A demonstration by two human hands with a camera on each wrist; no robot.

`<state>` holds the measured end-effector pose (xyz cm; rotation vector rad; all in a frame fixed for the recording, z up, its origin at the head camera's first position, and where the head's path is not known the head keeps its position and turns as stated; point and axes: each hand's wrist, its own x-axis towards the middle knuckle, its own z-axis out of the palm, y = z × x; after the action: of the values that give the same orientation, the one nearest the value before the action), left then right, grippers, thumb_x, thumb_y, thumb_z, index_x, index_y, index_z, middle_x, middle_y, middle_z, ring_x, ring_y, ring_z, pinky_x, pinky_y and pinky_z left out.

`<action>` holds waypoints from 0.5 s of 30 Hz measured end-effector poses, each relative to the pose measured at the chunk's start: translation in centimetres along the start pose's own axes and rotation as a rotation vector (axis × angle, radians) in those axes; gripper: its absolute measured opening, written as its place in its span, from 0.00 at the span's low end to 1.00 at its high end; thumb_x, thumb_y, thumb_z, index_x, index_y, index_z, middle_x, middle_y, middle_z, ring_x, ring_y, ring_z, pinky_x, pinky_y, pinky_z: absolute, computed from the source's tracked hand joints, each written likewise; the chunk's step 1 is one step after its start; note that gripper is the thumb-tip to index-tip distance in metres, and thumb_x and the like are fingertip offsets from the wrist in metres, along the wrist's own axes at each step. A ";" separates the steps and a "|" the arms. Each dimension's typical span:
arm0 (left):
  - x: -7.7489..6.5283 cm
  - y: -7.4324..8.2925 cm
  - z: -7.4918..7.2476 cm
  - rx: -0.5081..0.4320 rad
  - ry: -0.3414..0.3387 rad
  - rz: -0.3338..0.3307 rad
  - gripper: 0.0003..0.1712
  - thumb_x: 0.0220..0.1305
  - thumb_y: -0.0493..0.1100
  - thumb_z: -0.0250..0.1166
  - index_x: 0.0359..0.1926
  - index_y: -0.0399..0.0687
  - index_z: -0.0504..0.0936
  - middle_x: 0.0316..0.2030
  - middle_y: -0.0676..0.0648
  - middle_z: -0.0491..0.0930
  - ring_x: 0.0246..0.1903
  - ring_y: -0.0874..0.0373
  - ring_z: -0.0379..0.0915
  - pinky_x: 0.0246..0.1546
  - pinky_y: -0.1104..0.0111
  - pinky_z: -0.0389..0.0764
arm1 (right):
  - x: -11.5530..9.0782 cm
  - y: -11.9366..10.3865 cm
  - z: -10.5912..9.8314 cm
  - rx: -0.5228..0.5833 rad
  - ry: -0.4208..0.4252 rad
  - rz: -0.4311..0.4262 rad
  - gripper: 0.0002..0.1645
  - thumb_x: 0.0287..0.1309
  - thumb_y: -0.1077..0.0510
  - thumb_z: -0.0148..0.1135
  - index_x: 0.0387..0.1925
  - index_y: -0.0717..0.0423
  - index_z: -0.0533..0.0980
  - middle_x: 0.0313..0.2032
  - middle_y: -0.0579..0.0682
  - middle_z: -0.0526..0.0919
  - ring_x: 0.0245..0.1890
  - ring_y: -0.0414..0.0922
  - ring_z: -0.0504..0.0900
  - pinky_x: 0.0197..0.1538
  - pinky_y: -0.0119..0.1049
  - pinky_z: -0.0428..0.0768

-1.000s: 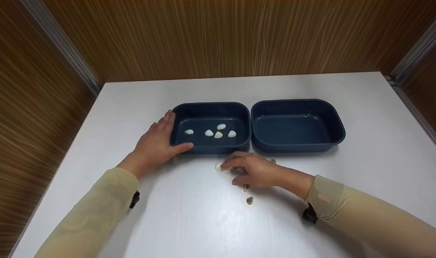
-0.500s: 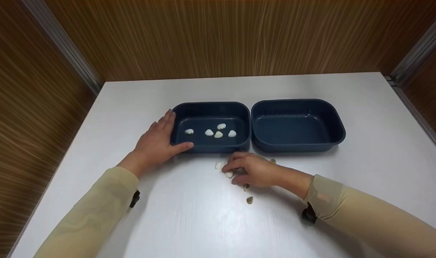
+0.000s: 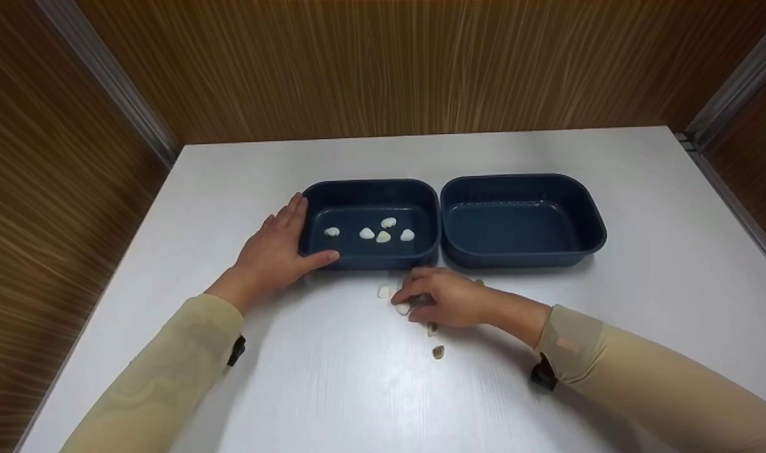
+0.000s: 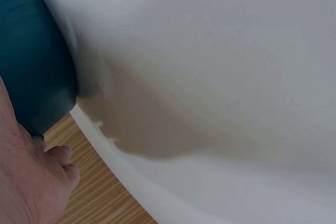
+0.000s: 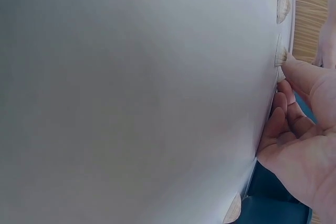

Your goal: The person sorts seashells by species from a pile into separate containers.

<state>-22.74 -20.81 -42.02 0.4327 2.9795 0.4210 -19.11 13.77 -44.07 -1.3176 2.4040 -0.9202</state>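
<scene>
In the head view my left hand (image 3: pixel 272 255) rests against the left dark blue container (image 3: pixel 370 263), fingers straight along its left side and thumb across its front corner. Several white seashells (image 3: pixel 383 236) lie inside it. My right hand (image 3: pixel 449 299) is low over the table in front of the containers, index finger and thumb pinching a white seashell (image 3: pixel 402 308). The right wrist view shows that shell (image 5: pixel 281 74) between the thumb and finger, partly hidden. Another white shell (image 3: pixel 384 292) lies just left of the fingertips. Brownish shells (image 3: pixel 439 352) lie below and beside the hand.
A second dark blue container (image 3: pixel 521 255) stands right beside the first, with nothing seen inside. Another brownish shell (image 3: pixel 479 283) shows behind the right wrist. Wood-grain panels (image 3: pixel 420 69) border the white table (image 3: pixel 332 377) at the back and sides.
The white shell at my right fingertips has been drawn slightly toward the thumb, apart from the shell on its left. My left hand and the containers have stayed put.
</scene>
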 end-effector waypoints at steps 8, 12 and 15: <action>-0.1 0.0 0.0 -0.009 0.003 0.008 0.74 0.62 0.89 0.49 0.86 0.40 0.37 0.86 0.43 0.34 0.84 0.46 0.37 0.82 0.51 0.42 | 0.0 0.1 0.1 0.009 0.013 0.007 0.17 0.62 0.65 0.74 0.53 0.55 0.89 0.49 0.51 0.85 0.51 0.49 0.84 0.56 0.42 0.83; -0.1 -0.1 0.0 -0.019 0.009 0.016 0.74 0.62 0.88 0.50 0.86 0.40 0.38 0.86 0.43 0.35 0.84 0.46 0.38 0.82 0.51 0.42 | 0.0 0.1 0.2 0.010 0.027 0.006 0.16 0.61 0.66 0.74 0.50 0.54 0.89 0.46 0.50 0.86 0.49 0.48 0.84 0.54 0.41 0.83; -0.1 -0.2 0.0 -0.023 0.009 0.021 0.74 0.62 0.88 0.50 0.86 0.40 0.38 0.86 0.43 0.35 0.84 0.46 0.38 0.82 0.51 0.42 | 0.0 0.0 0.3 0.005 0.034 0.006 0.14 0.61 0.66 0.74 0.48 0.54 0.89 0.46 0.49 0.85 0.47 0.47 0.83 0.52 0.41 0.83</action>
<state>-22.73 -20.99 -42.06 0.4607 2.9787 0.4596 -18.98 13.69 -44.28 -1.3027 2.4277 -0.9536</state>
